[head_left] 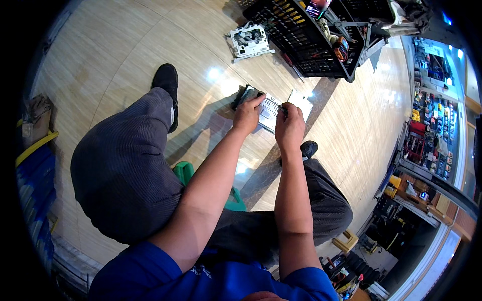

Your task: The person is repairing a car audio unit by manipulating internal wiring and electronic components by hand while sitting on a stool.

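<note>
A flat silver metal unit with rows of slots, like the casing of an electronic device, is in front of me above the floor. My left hand is closed on its left edge, the thumb lying on top. At its right side is my right hand, fingers pinched around a small dark piece too small to name. Just beyond the right hand shows a pale metal plate; whether it joins the unit I cannot tell. A dark part lies by the unit's left end.
A white metal frame with a mechanism lies on the tiled floor ahead. Beside it stands a black slatted crate with tools and cables. Below my arms is a green stool. Shelves of goods line the right, blue bins the left.
</note>
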Tool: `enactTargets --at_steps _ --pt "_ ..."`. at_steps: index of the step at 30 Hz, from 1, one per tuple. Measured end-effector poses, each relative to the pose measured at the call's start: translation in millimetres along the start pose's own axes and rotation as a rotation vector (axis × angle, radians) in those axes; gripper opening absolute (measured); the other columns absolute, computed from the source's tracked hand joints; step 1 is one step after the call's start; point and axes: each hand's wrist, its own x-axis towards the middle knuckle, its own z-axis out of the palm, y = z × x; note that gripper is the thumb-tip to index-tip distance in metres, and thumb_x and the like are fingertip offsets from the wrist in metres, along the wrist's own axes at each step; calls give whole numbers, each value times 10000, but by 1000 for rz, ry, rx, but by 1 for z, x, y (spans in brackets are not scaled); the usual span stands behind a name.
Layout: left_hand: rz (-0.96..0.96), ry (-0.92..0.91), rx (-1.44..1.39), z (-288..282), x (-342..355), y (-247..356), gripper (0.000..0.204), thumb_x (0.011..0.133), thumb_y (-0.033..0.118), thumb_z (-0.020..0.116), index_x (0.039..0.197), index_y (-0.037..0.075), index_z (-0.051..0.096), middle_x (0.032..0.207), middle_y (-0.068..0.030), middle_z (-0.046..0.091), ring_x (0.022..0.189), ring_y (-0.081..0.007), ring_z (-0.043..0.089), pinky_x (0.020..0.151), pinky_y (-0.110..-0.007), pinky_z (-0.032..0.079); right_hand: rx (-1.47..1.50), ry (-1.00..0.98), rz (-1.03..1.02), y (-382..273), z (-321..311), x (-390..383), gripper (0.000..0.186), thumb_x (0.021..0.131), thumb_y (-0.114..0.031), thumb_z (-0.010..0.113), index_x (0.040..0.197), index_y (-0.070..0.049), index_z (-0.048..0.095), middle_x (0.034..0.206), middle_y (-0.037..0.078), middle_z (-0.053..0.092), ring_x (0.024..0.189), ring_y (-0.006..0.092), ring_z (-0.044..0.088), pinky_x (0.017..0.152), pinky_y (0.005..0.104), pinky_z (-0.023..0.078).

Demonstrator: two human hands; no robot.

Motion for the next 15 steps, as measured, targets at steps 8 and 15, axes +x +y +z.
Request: enactTargets --at_steps 8,15 --pt "29 7 21 3 0 -7 387 859 25 597 1235 109 631 1214 -188 618 1113 -348 595 927 -378 488 -28 -21 9 3 4 3 115 867 -88 600 963 -26 614 869 206 592 800 407 591 701 469 479" --pt "63 26 72 2 -1 -4 357 879 42 559 1221 107 639 1178 -190 626 1065 -360 605 897 -400 495 -49 -48 0 4 3 7 121 855 -85 598 954 -16 605 869 214 590 809 411 592 704 476 479"
